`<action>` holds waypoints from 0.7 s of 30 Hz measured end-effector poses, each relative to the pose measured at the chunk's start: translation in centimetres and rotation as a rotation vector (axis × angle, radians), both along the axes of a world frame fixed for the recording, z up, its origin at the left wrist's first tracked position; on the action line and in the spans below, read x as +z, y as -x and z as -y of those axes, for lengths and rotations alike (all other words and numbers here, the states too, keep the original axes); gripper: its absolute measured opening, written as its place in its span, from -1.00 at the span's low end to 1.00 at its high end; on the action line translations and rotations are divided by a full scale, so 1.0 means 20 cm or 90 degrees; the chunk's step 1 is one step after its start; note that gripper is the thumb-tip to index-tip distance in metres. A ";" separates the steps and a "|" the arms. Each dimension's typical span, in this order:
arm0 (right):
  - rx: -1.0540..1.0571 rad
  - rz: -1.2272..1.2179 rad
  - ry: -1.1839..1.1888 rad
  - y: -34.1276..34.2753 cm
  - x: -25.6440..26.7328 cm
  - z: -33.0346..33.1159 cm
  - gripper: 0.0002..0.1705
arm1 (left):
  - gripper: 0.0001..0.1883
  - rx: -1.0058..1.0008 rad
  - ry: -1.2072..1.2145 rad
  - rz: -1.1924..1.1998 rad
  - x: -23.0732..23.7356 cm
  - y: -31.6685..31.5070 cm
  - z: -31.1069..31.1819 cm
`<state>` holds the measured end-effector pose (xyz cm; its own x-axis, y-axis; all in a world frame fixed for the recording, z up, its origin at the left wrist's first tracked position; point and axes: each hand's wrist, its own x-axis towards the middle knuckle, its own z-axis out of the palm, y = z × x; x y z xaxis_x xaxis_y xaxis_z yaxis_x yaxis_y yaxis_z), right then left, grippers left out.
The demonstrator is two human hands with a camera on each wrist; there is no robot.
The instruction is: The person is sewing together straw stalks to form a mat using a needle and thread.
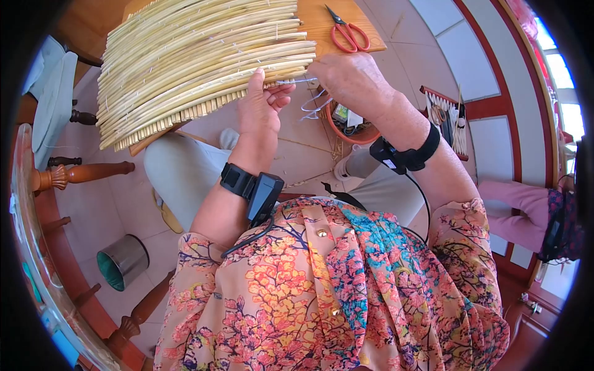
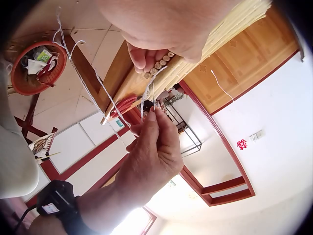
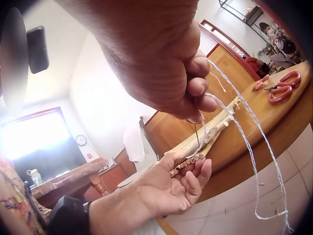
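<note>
Our left hand (image 1: 256,112) grips the edge of the stalk mat (image 1: 204,68), thumb on top. Our right hand (image 1: 356,80) pinches a needle (image 3: 197,133) and string (image 3: 285,213) near the red-handled scissors (image 1: 354,44).

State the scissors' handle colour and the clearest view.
Red; the scissors show best in the head view, lying on the wooden table.

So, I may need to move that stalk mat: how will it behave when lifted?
The stalk mat should be fairly stiff, since its two layers cross. It is probably light for its size, being slender stalks. Its edge may snag, as some ends jut unevenly.
</note>
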<state>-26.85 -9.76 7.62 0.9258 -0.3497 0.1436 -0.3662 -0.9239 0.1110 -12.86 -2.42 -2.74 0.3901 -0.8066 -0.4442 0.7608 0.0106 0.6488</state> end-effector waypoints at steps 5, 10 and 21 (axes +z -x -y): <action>0.004 -0.041 -0.001 -0.02 0.01 0.00 -0.92 | -0.60 -0.004 0.013 -0.011 0.00 0.00 -0.01; 0.007 -0.061 0.002 -0.03 0.06 0.00 -0.94 | -0.61 -0.003 0.027 -0.020 0.00 0.00 -0.01; 0.011 -0.067 0.017 -0.03 0.06 0.03 -0.95 | -0.63 0.003 0.030 -0.044 -0.02 0.01 -0.01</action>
<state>-26.16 -10.44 8.81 0.9423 -0.3304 0.0542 -0.3348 -0.9262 0.1735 -13.05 -2.27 -3.22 0.3636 -0.8255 -0.4317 0.8036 0.0436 0.5935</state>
